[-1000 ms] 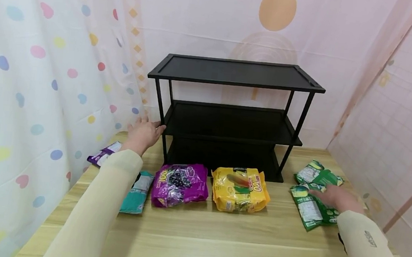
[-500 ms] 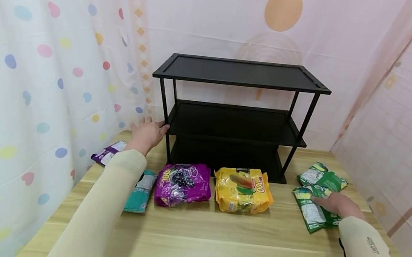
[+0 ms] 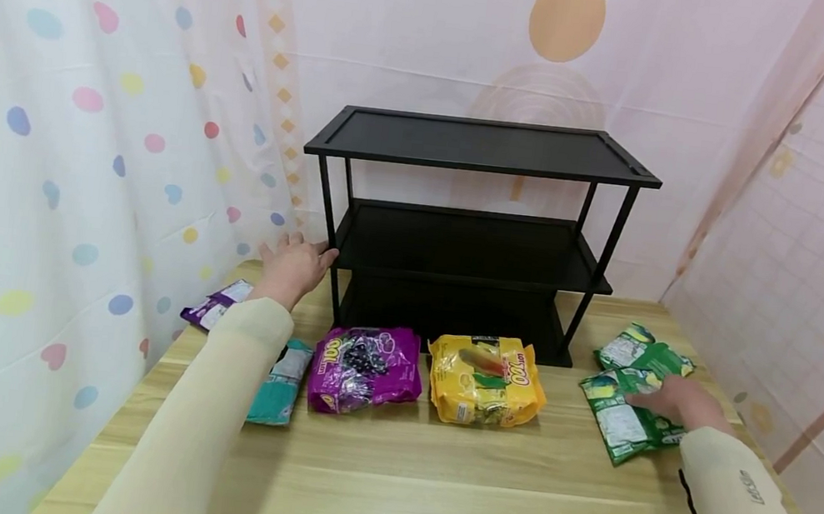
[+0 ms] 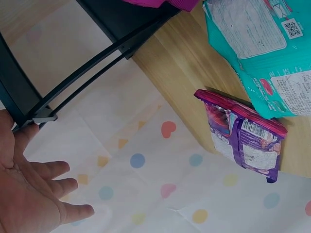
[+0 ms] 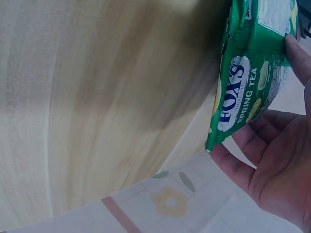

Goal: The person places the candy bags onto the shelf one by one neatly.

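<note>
In the head view my left hand [image 3: 292,271] rests against the left front post of a black three-tier shelf [image 3: 473,247], at the middle tier. Its outer fingers are spread and straight in the left wrist view. On the right, my right hand [image 3: 686,403] holds a green candy bag [image 3: 624,426], printed "FOX'S Spring Tea" in the right wrist view. The thumb lies on one face of the bag [image 5: 252,82] and the fingers reach under the other. A second green bag [image 3: 632,347] lies just behind it on the table.
Before the shelf lie a purple grape-pictured pack [image 3: 367,372] and a yellow mango-pictured pack [image 3: 487,380]. A teal bag [image 3: 280,394] and a smaller purple bag [image 3: 218,304] are by the left arm. Patterned curtains [image 3: 89,173] enclose the wooden table [image 3: 395,490].
The view has shifted slightly, moving everything a little right in the frame. My right hand has changed its hold on the front green bag, which has tilted slightly. My left hand stays at the shelf.
</note>
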Demonstrator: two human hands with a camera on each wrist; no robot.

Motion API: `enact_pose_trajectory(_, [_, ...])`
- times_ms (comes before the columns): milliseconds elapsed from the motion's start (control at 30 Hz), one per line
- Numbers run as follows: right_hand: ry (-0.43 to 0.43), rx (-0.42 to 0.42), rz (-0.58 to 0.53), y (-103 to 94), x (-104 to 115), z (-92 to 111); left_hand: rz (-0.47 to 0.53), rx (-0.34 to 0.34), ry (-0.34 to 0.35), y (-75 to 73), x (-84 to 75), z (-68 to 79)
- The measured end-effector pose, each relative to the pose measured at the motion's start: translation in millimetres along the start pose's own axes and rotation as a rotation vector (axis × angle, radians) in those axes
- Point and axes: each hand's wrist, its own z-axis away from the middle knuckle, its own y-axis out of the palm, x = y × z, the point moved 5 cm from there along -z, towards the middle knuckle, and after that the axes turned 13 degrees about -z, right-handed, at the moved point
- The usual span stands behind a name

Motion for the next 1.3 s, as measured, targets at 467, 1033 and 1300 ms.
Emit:
enact_pose_trajectory(467, [-0.072,-0.039,0.009,-12.6,14,-5,-0.006,0.010,-0.011,1.1,1.0,-0.7])
enact_pose_trajectory(1033, [-0.202,-0.121,-0.008,-27.7,30,-3,-0.011,0.011,-0.012,2.7,1.6,-2.0])
enact_pose_trajectory(1300, [-0.192,-0.132,-0.059,-29.4,37,-3,-0.007,0.017,-0.012,4.3,2.4,-3.9])
